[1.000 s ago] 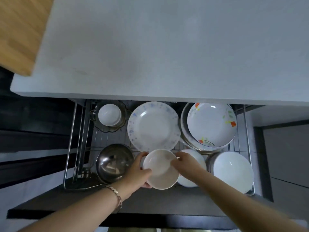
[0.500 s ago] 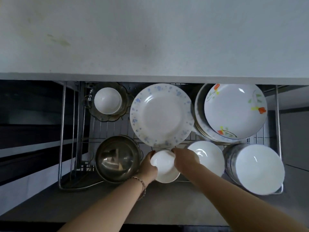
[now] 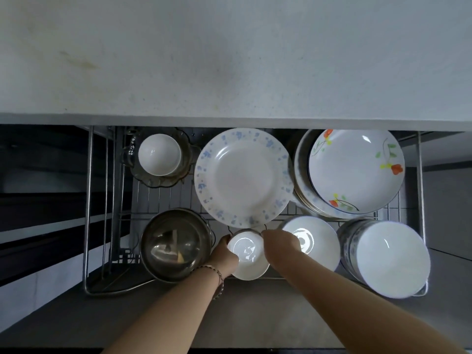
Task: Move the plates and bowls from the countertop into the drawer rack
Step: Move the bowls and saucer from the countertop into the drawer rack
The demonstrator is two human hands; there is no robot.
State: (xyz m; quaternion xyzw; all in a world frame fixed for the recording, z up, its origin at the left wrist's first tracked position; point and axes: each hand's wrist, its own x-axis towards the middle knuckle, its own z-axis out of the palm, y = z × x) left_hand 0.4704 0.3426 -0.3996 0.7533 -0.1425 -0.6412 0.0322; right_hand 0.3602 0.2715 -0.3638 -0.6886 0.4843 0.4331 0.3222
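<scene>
Both hands are down in the drawer rack [image 3: 87, 200], on one small white bowl [image 3: 249, 255]. The bowl lies between my hands at the rack's near edge, about 6 o'clock in the rack, mouth up. My left hand [image 3: 224, 254] is at the bowl's 9 o'clock, fingers curled round the rim, with a bracelet [image 3: 219, 278] on that wrist. My right hand [image 3: 281, 245] is at the bowl's 2 o'clock, fingers curled over the rim, knuckles up. Both hands grip the bowl. I cannot tell whether its foot rests on the wires or hangs just above them. Neighbours of the bowl: a steel bowl [image 3: 176, 245] at 9 o'clock, just beside my left hand. A larger white bowl [image 3: 316, 242] at 3 o'clock, partly covered by my right hand. A blue-flowered plate [image 3: 242, 175] at 12 o'clock, its near rim just beyond the small bowl's. Farther off in the rack: a stack of white bowls [image 3: 390, 259] at 4 o'clock, an orange-flowered plate [image 3: 355, 169] on top of a plate stack at 2 o'clock, and a deep white bowl [image 3: 159, 154] in a glass dish [image 3: 155, 181] at 10 o'clock. The countertop [image 3: 229, 60] overhangs the rack's far side at 12 o'clock.
</scene>
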